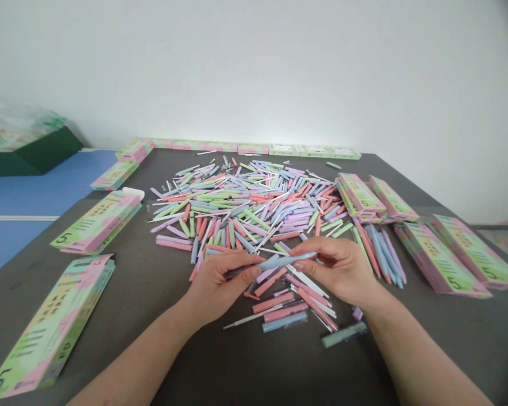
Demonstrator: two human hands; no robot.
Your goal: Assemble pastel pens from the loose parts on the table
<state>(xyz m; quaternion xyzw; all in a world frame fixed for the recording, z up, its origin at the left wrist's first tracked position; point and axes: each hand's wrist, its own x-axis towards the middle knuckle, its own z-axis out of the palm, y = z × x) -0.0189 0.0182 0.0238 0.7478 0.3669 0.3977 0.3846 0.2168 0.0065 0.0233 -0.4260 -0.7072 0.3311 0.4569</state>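
Observation:
A light blue pen (279, 261) is stretched between my two hands, almost level above the table. My left hand (220, 279) pinches its left end, and my right hand (342, 270) pinches the tapered right end. Just beneath them lie loose pink pen barrels (284, 312), white refills (254, 319) and a blue barrel (284, 322). A green pen part with a clear end (342, 335) rests below my right wrist. To the right of that hand, several pens (383, 254) in red, blue and purple lie side by side.
A wide pile of pastel pen parts (254, 197) covers the middle of the dark table (220, 372). Pink-green boxes marked 5 stand at the left (51, 327) and right (444, 259), with more along the back (254, 148). A dark green bin (34, 152) sits on a blue surface.

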